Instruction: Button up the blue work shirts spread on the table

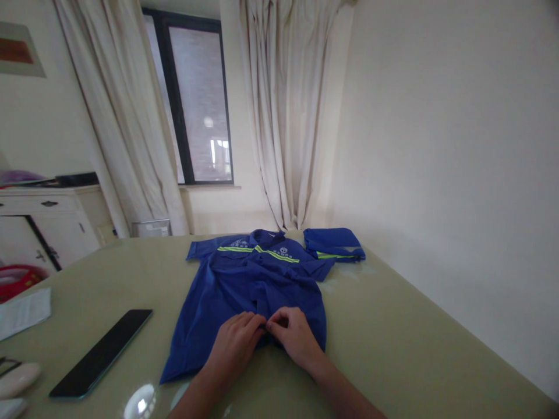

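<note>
A blue short-sleeved work shirt point(236, 285) lies spread on the table, its collar at the far side and its hem toward me. Yellow-green stripes and white printing run across its chest. At the middle of the hem, my left hand point(239, 337) pinches the front edge of the cloth. Right beside it, my right hand point(293, 333) also pinches the shirt's front edge, its thumb and forefinger together. The fingertips of both hands nearly meet. Whatever small part of the placket lies between them is hidden.
Behind the shirt's right sleeve sits a folded blue garment point(332, 241). On the left of the glossy greenish table point(375, 337) lie a dark flat tablet-like slab point(105, 352), a paper point(25, 311) and a white rounded object point(18, 379). A wall borders the table's right side.
</note>
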The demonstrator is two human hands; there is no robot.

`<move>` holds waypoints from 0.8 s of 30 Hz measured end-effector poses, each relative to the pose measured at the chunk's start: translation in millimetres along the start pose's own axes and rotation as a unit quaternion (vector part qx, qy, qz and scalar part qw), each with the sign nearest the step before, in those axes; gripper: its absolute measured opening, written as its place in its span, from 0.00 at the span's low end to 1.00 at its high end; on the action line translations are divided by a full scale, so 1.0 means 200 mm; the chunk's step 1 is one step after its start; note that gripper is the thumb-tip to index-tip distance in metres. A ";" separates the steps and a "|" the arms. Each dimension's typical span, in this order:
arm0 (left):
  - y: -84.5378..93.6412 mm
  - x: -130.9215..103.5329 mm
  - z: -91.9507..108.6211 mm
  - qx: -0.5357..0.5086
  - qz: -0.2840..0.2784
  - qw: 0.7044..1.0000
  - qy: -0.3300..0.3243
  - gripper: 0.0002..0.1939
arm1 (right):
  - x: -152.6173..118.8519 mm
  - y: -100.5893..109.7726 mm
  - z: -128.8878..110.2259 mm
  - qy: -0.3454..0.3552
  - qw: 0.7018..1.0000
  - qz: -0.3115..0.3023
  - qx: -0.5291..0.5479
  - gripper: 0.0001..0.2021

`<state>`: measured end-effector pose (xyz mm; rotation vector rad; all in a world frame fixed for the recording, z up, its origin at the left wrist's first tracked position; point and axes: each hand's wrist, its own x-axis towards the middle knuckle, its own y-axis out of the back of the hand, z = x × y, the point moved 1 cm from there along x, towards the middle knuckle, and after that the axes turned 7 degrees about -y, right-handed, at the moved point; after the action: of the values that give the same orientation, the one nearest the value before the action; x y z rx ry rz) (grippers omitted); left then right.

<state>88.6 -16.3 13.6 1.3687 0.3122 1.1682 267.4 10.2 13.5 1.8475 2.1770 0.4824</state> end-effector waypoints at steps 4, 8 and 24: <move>0.02 0.01 0.01 0.010 -0.025 1.000 0.001 0.09 | -0.01 0.01 -0.02 0.018 0.999 0.018 -0.033 0.04; 0.01 0.00 0.00 -0.021 -0.040 0.998 0.034 0.07 | -0.02 0.02 -0.02 0.075 0.994 0.021 -0.073 0.06; 0.03 0.02 0.06 -0.078 -0.069 0.992 0.069 0.06 | -0.01 0.03 -0.10 0.037 0.961 -0.011 -0.274 0.11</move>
<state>96.5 -22.7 23.9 1.1161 0.3997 1.1495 264.2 7.4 34.7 1.5145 1.8448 1.0400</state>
